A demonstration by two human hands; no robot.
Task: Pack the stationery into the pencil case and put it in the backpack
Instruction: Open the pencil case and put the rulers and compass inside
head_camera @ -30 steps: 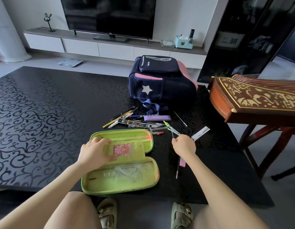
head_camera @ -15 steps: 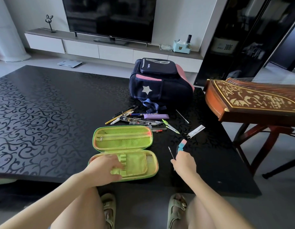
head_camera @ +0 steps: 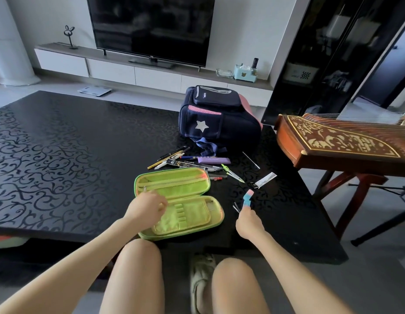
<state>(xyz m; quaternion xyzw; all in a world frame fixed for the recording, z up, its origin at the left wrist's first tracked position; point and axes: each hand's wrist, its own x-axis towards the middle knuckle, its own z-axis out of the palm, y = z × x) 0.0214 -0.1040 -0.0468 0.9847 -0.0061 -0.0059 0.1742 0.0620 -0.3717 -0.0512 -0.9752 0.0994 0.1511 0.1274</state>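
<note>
Head view, table [head_camera: 61, 155]: black, with a glossy scroll pattern. I see all the task items on it.
Pencil case [head_camera: 174, 185]: lime green and lying open flat near the front edge. The zipped mesh half is farther from me and the half with pen loops is nearer.
Left hand [head_camera: 147, 208]: it rests on the case at the hinge with its fingers bent down. I cannot tell whether they pinch anything.
Right hand [head_camera: 249, 223]: just right of the case, pinching a pink-and-blue piece [head_camera: 247, 198] upright, with thin dark sticks [head_camera: 236, 207] in the same grip.
Loose stationery [head_camera: 185, 159]: pens and pencils are fanned behind the case, with a purple box [head_camera: 214, 160] and a green compass [head_camera: 233, 173].
White strip [head_camera: 266, 179]: it lies apart, to the right.
Backpack [head_camera: 219, 125]: navy with pink trim and a white star, standing behind the pens.
Writing: I see small white print on the backpack pocket, the purple box and a black box [head_camera: 185, 164], all too small to read.
</note>
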